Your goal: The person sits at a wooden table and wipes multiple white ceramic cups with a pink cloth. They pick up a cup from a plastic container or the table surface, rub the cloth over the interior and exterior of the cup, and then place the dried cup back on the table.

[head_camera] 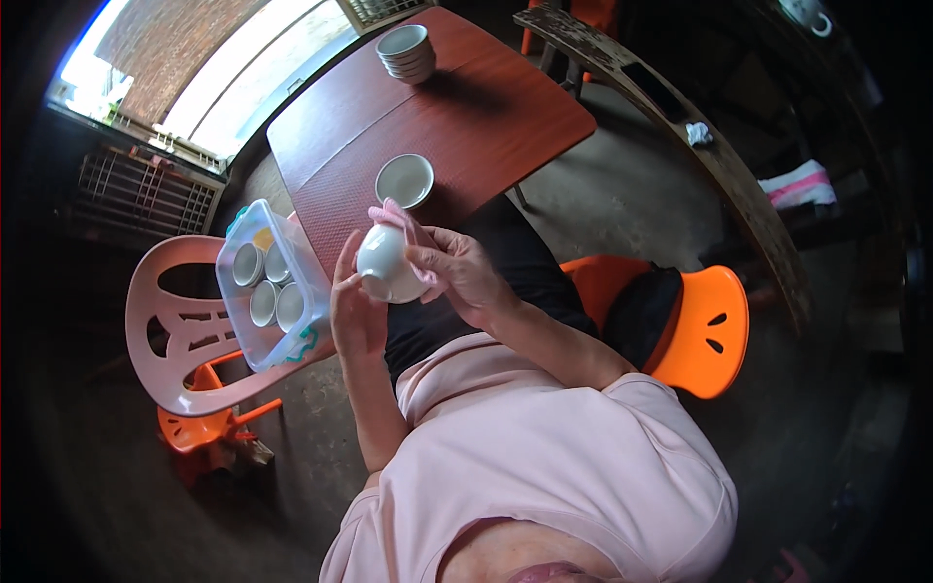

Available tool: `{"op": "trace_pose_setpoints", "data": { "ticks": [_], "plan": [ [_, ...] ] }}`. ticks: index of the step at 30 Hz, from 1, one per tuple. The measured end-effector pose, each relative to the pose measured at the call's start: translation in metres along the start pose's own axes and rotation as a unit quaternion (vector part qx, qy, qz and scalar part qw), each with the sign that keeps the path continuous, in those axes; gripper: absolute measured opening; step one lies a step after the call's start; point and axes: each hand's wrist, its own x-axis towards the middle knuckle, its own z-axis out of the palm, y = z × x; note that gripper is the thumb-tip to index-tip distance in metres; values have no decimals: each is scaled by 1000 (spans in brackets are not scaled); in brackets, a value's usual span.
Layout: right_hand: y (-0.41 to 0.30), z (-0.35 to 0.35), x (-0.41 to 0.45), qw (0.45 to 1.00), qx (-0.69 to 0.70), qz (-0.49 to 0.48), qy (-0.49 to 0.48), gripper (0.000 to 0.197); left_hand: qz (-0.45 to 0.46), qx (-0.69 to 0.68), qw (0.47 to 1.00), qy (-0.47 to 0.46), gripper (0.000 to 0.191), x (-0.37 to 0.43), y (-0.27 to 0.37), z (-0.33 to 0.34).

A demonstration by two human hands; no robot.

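My left hand point(358, 299) holds a white bowl point(383, 262) from its left side, with the foot of the bowl turned towards me. A pink cloth point(417, 248) lies over the bowl's rim and right side, pressed there by my right hand point(463, 270). Just beyond my hands, another white bowl point(405, 181) stands upright near the edge of the red-brown table point(350, 153). At the table's far side rises a stack of several white bowls point(405, 55). The inside of the held bowl is hidden.
To the left, a clear plastic box point(248, 342) with several white cups or bowls point(264, 302) rests on a pink plastic chair point(157, 364). An orange chair point(711, 328) is at the right. A worn wooden bench point(751, 197) bears a dark phone-like object point(652, 91) and crumpled white material point(699, 133).
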Motion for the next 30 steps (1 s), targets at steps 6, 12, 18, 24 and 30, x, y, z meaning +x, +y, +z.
{"op": "trace_pose_setpoints", "data": {
  "ticks": [6, 12, 18, 24, 30],
  "plan": [
    [17, 35, -25, 848, -478, -212, -86, 43, 41, -25, 999, -5, 58, -10, -3, 7],
    [12, 24, -13, 586, -632, -442, -249, 53, -21, -65, 998, -14, 50, -2, 12, -4],
    [16, 24, -12, 583, -671, -326, -324, 69, -147, -176, 973, -14, 47, -4, 11, 5],
    [13, 25, -15, 564, -699, -352, -265, 58, -26, -66, 997, -25, 41, -7, 19, 7],
    [18, 22, -20, 974, -109, 52, -191, 49, 210, 102, 970, 61, 44, -12, 4, 11]
  ]
}}
